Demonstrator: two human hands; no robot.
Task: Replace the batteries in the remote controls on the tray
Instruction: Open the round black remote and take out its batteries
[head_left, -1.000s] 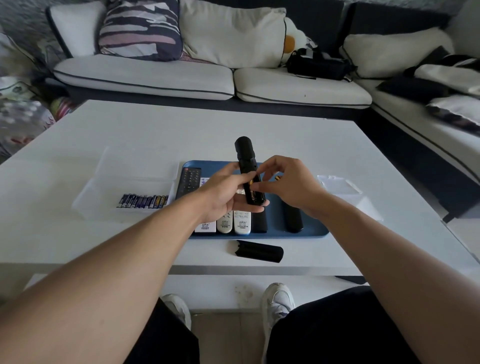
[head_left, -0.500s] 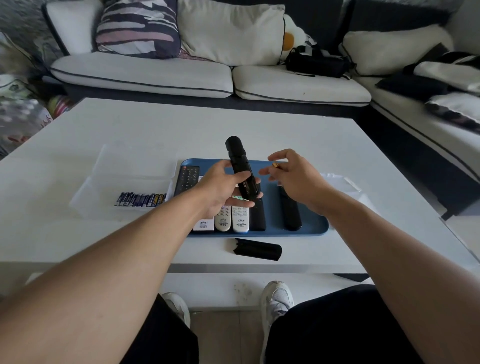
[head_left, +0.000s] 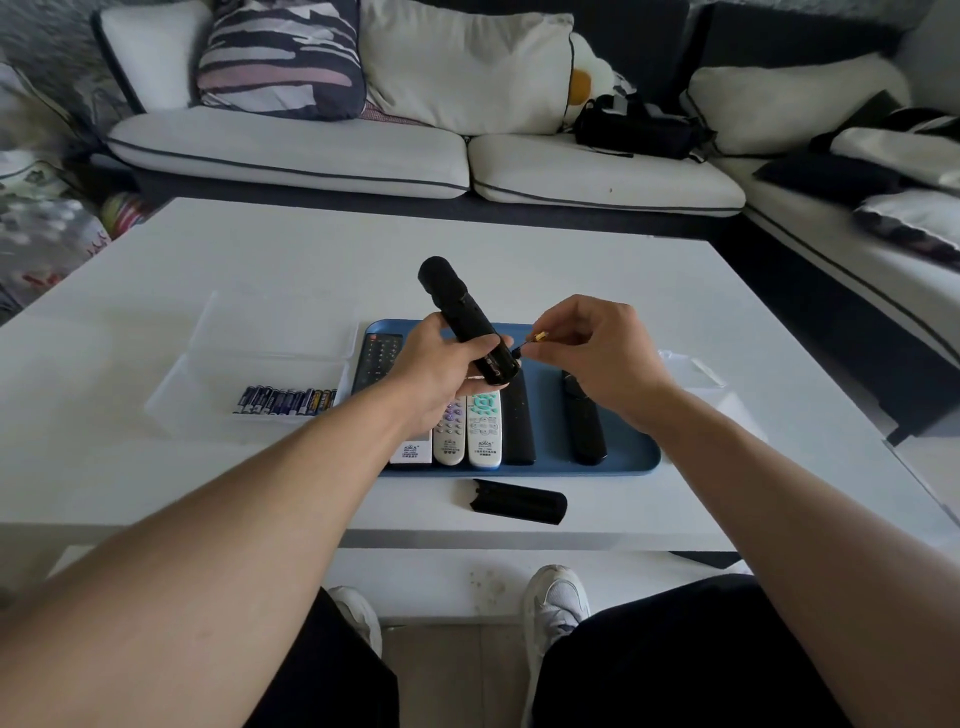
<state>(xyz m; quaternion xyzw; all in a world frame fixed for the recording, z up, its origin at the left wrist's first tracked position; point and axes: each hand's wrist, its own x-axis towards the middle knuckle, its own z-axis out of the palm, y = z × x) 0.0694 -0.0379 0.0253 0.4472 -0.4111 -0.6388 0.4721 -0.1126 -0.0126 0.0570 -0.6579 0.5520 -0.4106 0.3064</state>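
Your left hand (head_left: 441, 371) wraps the light, rigid black cylindrical remote (head_left: 467, 322) above the blue tray (head_left: 631, 457), so keep hold mid-body while your right hand (head_left: 587, 353) pinches what looks like a small, slippery gold-tipped battery (head_left: 535, 340) by its end.

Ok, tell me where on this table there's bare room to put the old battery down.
Bare patches: the white table beyond the blue tray, and the front strip right of the black battery cover. A bare lane inside the tray lies between the two black remotes. Crowded: the tray's left half and the clear box with fresh batteries.
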